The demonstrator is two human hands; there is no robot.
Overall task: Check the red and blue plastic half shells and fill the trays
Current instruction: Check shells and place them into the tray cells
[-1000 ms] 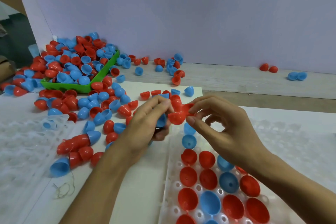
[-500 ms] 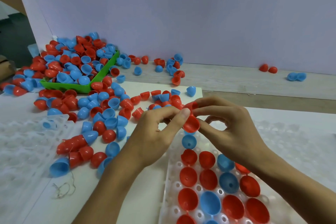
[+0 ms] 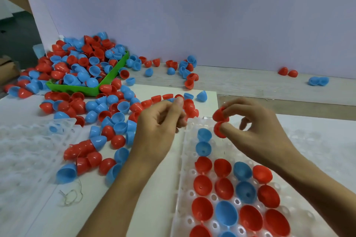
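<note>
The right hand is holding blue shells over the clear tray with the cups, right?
Not quite. In the head view the right hand pinches red shells, not blue ones. The rest is right: it holds them over the clear tray with the cups.

Filled tray (image 3: pixel 183 188): 11 red shells (image 3: pixel 202 185) and 6 blue shells (image 3: pixel 245 191) seated that I can count, bottom edge cut off; right hand (image 3: pixel 256 131) holds 2 red ones (image 3: pixel 219 121). Trays: 3 clear, 1 green (image 3: pixel 84 88); loose pile too many to count.
</note>
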